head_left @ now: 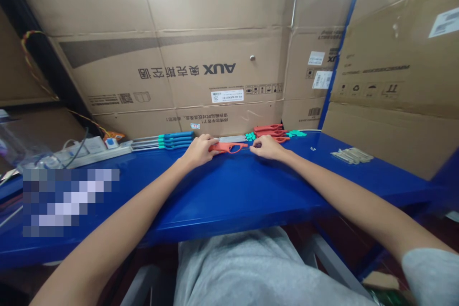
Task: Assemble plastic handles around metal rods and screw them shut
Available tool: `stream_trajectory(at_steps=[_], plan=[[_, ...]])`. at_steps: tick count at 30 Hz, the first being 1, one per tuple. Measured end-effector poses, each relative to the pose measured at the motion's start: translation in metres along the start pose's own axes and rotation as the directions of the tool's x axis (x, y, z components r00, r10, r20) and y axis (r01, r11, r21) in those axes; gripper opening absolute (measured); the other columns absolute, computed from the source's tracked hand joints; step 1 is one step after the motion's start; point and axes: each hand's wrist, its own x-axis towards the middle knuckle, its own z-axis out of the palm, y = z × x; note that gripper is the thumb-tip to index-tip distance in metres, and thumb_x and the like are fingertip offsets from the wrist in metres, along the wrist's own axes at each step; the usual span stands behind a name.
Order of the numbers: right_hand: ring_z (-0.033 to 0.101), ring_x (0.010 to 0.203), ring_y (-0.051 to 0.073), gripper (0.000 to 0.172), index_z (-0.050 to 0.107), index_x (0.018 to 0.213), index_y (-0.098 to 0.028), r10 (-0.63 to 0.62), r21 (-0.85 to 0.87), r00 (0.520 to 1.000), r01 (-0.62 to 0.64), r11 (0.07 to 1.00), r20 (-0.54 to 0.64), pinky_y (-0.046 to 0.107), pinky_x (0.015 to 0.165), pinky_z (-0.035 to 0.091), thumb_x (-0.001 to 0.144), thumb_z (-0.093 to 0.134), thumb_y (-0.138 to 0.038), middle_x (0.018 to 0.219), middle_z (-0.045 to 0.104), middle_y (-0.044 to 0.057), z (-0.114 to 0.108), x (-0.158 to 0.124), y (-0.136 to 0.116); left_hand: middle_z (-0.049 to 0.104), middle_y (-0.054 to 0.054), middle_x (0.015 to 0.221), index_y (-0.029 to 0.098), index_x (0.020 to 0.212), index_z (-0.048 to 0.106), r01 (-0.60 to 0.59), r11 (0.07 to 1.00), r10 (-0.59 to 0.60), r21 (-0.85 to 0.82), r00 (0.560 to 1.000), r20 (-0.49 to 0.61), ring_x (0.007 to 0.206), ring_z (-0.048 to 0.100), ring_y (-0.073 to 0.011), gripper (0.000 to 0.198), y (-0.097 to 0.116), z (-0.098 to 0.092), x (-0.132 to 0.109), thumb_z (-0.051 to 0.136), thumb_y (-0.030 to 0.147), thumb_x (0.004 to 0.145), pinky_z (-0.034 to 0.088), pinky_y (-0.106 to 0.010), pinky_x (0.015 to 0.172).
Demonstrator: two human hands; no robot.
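My left hand [201, 150] is wrapped around one end of a red lighter handle [234, 147] with a finger loop, low over the blue tabletop. At the handle's other end, my right hand [267, 147] has its fingers pinched together; whatever sits between them is too small to make out. Behind the right hand lie several more red lighter handles [268, 127] in a stack. Small green pieces [250, 136] are beside that stack, and more green pieces [297, 133] lie to its right. Thin metal rods [231, 138] rest behind the held handle.
Several blue long-necked lighters [175, 139] with green collars lie left of my left hand. A power strip [103, 151] with plugs and a clear plastic bottle [17, 138] stand farther left. Small pale pieces [352, 155] lie at right. Cardboard panels [186, 24] wall the blue table [229, 196].
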Motion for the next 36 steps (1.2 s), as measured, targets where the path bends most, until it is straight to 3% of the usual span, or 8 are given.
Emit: stream_trajectory(at_steps=[5, 12, 18, 25, 31, 36], plan=[[0.058, 0.061, 0.015, 0.02, 0.07, 0.066, -0.014, 0.011, 0.04, 1.0, -0.011, 0.999, 0.006, 0.026, 0.057, 0.035, 0.077, 0.057, -0.024, 0.064, 0.067, 0.005, -0.002, -0.001, 0.0, 0.065, -0.01, 0.097, 0.019, 0.109, 0.067, 0.016, 1.0, -0.016, -0.007, 0.999, -0.041, 0.097, 0.056, -0.0271, 0.032, -0.002, 0.0, 0.001, 0.066, 0.033, 0.08, 0.046, -0.037, 0.081], [0.055, 0.062, 0.015, 0.027, 0.067, 0.066, -0.014, -0.033, 0.076, 0.999, 0.034, 0.996, -0.011, 0.026, 0.059, 0.034, 0.083, 0.054, -0.031, 0.063, 0.064, 0.004, -0.003, -0.002, -0.004, 0.067, -0.007, 0.102, 0.019, 0.102, 0.063, -0.002, 0.959, -0.039, -0.283, 0.989, -0.14, 0.095, 0.059, -0.0231, 0.027, 0.003, 0.001, 0.001, 0.067, 0.03, 0.078, 0.047, -0.038, 0.087], [0.052, 0.067, 0.014, 0.021, 0.066, 0.085, -0.015, -0.086, 0.14, 0.996, 0.083, 0.987, 0.014, 0.024, 0.064, 0.035, 0.087, 0.054, -0.032, 0.074, 0.061, 0.003, 0.001, -0.001, -0.003, 0.068, -0.006, 0.092, 0.017, 0.097, 0.057, -0.006, 0.882, -0.058, -0.471, 0.991, -0.122, 0.084, 0.065, -0.0208, 0.035, 0.007, 0.004, -0.001, 0.069, 0.041, 0.075, 0.052, -0.034, 0.076], [0.048, 0.062, 0.012, 0.019, 0.061, 0.087, -0.016, -0.107, 0.171, 0.994, 0.102, 0.98, 0.02, 0.024, 0.061, 0.033, 0.088, 0.052, -0.032, 0.068, 0.056, 0.0, 0.006, 0.0, 0.0, 0.067, -0.008, 0.105, 0.019, 0.107, 0.055, -0.076, 0.876, 0.047, -0.476, 0.996, -0.072, 0.096, 0.064, -0.0215, 0.05, 0.01, 0.003, -0.003, 0.071, 0.051, 0.073, 0.052, -0.032, 0.079], [0.051, 0.067, 0.014, 0.018, 0.059, 0.085, -0.016, -0.108, 0.2, 0.993, 0.097, 0.975, 0.045, 0.026, 0.065, 0.036, 0.088, 0.049, -0.03, 0.073, 0.058, 0.002, 0.004, -0.001, -0.003, 0.065, -0.008, 0.111, 0.022, 0.119, 0.053, -0.067, 0.886, 0.06, -0.459, 0.998, -0.03, 0.101, 0.063, -0.0238, 0.061, 0.013, 0.004, -0.006, 0.069, 0.057, 0.072, 0.052, -0.034, 0.083], [0.051, 0.071, 0.015, 0.016, 0.056, 0.084, -0.015, -0.124, 0.274, 0.991, 0.105, 0.956, 0.053, 0.027, 0.069, 0.038, 0.085, 0.041, -0.019, 0.077, 0.058, 0.003, 0.005, -0.003, -0.009, 0.058, -0.012, 0.125, 0.023, 0.14, 0.035, -0.072, 0.889, 0.077, -0.453, 0.997, -0.006, 0.115, 0.057, -0.0276, 0.087, 0.019, 0.006, -0.007, 0.072, 0.056, 0.069, 0.046, -0.04, 0.096]])
